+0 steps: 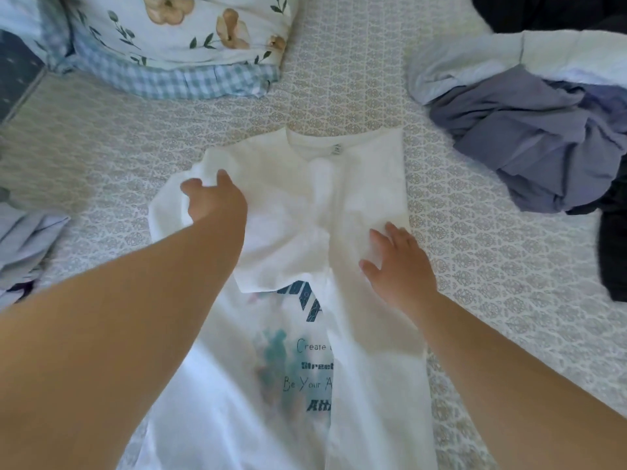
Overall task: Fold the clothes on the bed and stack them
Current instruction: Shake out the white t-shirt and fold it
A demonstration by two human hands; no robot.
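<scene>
A white T-shirt (356, 184) with blue-green print and lettering lies on the patterned bedsheet (492, 300), collar pointing away from me. Its right side is folded over toward the middle. My left hand (213, 198) grips the bunched left sleeve and shoulder of the shirt near its upper left. My right hand (397, 262) lies flat with spread fingers on the folded right part, pressing it down.
A heap of loose clothes (529, 130), grey-blue, pale blue and dark, sits at the upper right. A floral pillow (190, 28) with checked trim lies at the top left. A pale blue garment (23, 245) rests at the left edge.
</scene>
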